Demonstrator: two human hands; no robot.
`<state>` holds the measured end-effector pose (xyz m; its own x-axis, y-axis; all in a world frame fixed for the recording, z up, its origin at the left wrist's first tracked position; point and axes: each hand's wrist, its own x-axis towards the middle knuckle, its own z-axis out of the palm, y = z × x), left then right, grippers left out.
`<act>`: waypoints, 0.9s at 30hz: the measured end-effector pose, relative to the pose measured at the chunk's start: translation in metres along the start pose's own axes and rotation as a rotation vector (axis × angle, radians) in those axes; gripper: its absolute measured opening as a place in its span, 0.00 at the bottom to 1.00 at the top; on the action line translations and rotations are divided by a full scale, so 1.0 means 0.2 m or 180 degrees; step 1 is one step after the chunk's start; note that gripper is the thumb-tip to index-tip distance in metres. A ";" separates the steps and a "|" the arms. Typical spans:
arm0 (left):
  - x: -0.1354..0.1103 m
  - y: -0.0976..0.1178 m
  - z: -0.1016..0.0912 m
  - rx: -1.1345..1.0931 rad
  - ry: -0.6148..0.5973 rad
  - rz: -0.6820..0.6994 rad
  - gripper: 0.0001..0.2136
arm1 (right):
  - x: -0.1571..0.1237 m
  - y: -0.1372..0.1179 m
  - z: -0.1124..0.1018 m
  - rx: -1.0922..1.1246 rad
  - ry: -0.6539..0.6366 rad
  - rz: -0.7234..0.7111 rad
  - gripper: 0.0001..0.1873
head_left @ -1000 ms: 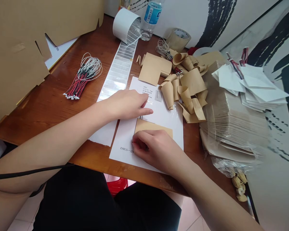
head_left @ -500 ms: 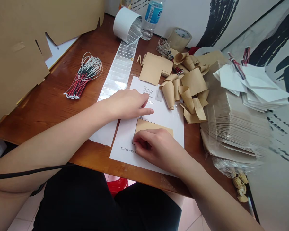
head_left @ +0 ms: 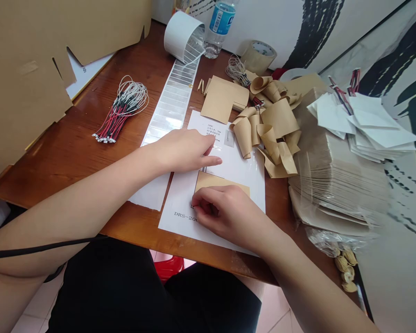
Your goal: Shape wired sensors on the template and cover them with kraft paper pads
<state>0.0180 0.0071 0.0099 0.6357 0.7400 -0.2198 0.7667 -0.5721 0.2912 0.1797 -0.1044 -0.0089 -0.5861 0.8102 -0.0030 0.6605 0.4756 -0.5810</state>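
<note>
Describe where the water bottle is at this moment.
In the head view, the water bottle is at top centre, at the back of the table beyond the left hand, just right of the large white roll and left of the clear tape.

Worn on the head, facing forward and steeply down over the lap (head_left: 152, 286) at bottom centre of the frame. Near enough to take in the left hand (head_left: 187, 150) and right hand (head_left: 227, 215) around the middle, plus most of the left forearm (head_left: 107, 199) and right forearm (head_left: 305, 273) from the lower left and lower right. Wide enough to reach past the tabletop (head_left: 138, 60) to the wall (head_left: 260, 23) along the top and right. Bounded at upper left by cardboard (head_left: 72, 27). Set askew to the table's front edge (head_left: 180, 245), a slope down rightward
</note>
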 end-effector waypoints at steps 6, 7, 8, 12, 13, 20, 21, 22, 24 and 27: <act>0.00 0.00 0.00 0.0010 -0.0007 0.0001 0.22 | -0.01 0.00 0.01 -0.0056 -0.0065 0.0049 0.05; 0.00 0.00 0.00 0.0004 -0.0009 0.0006 0.22 | -0.01 0.01 0.01 -0.0082 -0.0076 0.0054 0.06; 0.00 0.00 0.00 -0.0006 -0.0013 0.0010 0.22 | -0.01 0.01 0.01 -0.0106 -0.0087 0.0056 0.06; 0.00 0.00 -0.01 -0.0040 -0.0047 0.0007 0.22 | -0.01 0.00 0.01 -0.0165 -0.0091 0.0068 0.07; 0.00 0.00 -0.01 -0.0043 -0.0051 0.0006 0.22 | -0.01 0.00 0.02 -0.0169 -0.0090 0.0067 0.07; 0.00 -0.01 0.00 -0.0033 -0.0024 0.0033 0.23 | 0.00 0.01 0.02 -0.0184 -0.0010 0.0019 0.07; 0.00 -0.01 0.00 -0.0034 -0.0030 0.0023 0.23 | 0.00 0.01 0.02 -0.0211 -0.0002 0.0014 0.07; 0.00 -0.01 0.00 -0.0034 -0.0035 0.0016 0.23 | 0.00 0.01 0.02 -0.0235 0.0006 0.0011 0.07; 0.00 0.00 0.00 -0.0022 -0.0038 0.0010 0.23 | 0.00 0.01 0.03 -0.0274 0.0003 0.0005 0.07; 0.00 0.00 -0.01 -0.0015 -0.0040 0.0011 0.22 | -0.01 0.01 0.04 -0.0314 0.0000 0.0013 0.07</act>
<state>0.0179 0.0069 0.0113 0.6393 0.7336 -0.2305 0.7642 -0.5729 0.2963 0.1778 -0.1072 -0.0157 -0.5832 0.8123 -0.0053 0.7060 0.5037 -0.4979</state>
